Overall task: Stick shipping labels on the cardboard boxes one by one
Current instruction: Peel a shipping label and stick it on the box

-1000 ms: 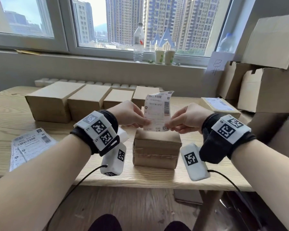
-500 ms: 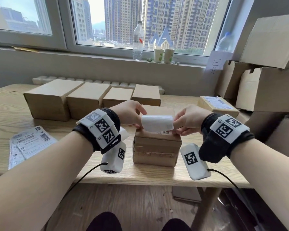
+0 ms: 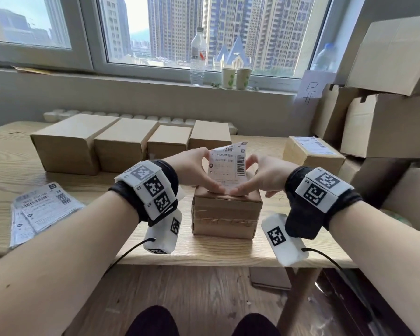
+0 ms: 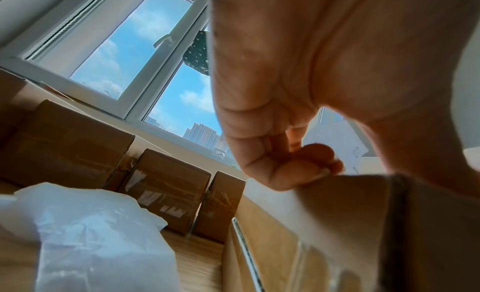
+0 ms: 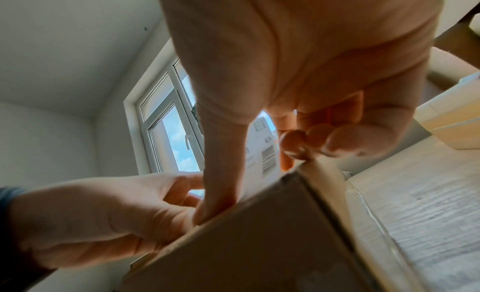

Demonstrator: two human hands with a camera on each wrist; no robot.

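Setting: pale wooden table [image 3: 58, 238] under a window, seen from the person's head.
Box being labelled: small brown cardboard box [image 3: 226, 214] with tape across its front, standing at the near edge of the table, between the two wrists.
Label: white printed shipping label with barcodes [image 3: 227, 166], its lower edge on the box top, the rest standing up and leaning away.
Left hand [image 3: 192, 169]: thumb pressed on the label's lower left corner, forefinger curled against its left edge; remaining fingers curled.
Right hand [image 3: 264, 173]: thumb pressed on the lower right corner, forefinger at the right edge; other fingers curled together.
Waiting boxes: row of four plain brown cardboard boxes [image 3: 131, 144] behind.
Finished box: labelled brown cardboard box [image 3: 313, 154] at right.
Spare labels: stack of printed white sheets [image 3: 41, 209] at left.
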